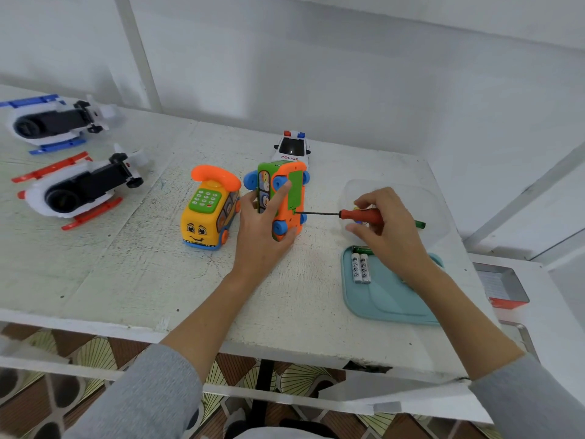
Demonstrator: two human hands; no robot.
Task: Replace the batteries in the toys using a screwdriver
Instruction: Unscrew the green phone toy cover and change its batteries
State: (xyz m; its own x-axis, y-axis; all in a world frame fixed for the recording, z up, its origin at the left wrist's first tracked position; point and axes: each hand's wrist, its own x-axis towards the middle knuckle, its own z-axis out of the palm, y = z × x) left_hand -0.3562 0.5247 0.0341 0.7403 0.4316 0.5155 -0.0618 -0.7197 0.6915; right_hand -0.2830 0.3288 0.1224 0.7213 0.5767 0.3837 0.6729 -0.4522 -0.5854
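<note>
A green and orange toy bus (285,198) with blue wheels stands on its side in the middle of the table, underside facing right. My left hand (262,229) grips it from the left and front. My right hand (384,223) holds a red-handled screwdriver (357,215) level, its tip touching the green battery cover on the underside. Two white batteries (360,267) lie side by side on a light blue tray (392,299) below my right hand.
A yellow toy phone bus (207,213) stands just left of my left hand. A police car (292,148) is behind the held bus. Two toy helicopters, red (79,188) and blue (53,122), lie far left. A clear plastic container (437,210) sits behind my right hand.
</note>
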